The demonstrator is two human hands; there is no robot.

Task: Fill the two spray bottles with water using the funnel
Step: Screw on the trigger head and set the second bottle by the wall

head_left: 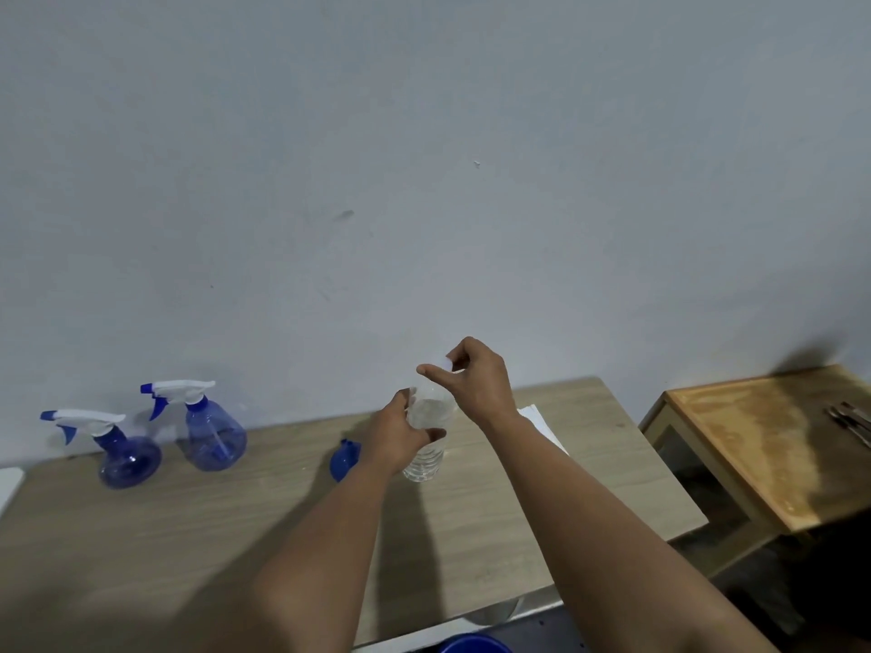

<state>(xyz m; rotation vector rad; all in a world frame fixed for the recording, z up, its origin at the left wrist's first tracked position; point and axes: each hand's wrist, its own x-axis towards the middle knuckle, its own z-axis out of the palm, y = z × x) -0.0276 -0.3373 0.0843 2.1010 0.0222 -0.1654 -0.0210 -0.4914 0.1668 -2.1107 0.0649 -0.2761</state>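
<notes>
Standing at the lower left of the frame, two blue spray bottles sit on the worktop (245, 511) near the wall. The nearer spray bottle (123, 457) leans in this wide view; the farther spray bottle (213, 433) stands upright just right of it. Both wear white trigger heads, so neither neck is open for filling yet. They are well apart from the hands, likely parked clear until the water is ready.

Centre frame: a blue funnel (345, 459) lies on the worktop, partly hidden behind the left wrist, close at reach for the next step.

The left hand (400, 433) wraps the body of a clear water bottle (426, 435), fingers curled round it, bracing it upright on the worktop. The right hand (473, 377) pinches the white cap (445, 363) at the bottle top between thumb and fingertips. Judgement: cap is being unscrewed, one hand steadying against the twist.

Right of centre, a white sheet (537, 417) shows behind the right forearm. Far right, a wooden side table (754, 445) with metal utensils (848, 419), too blurred to name. Bottom edge: a blue rim (473, 645), partly cut off.
</notes>
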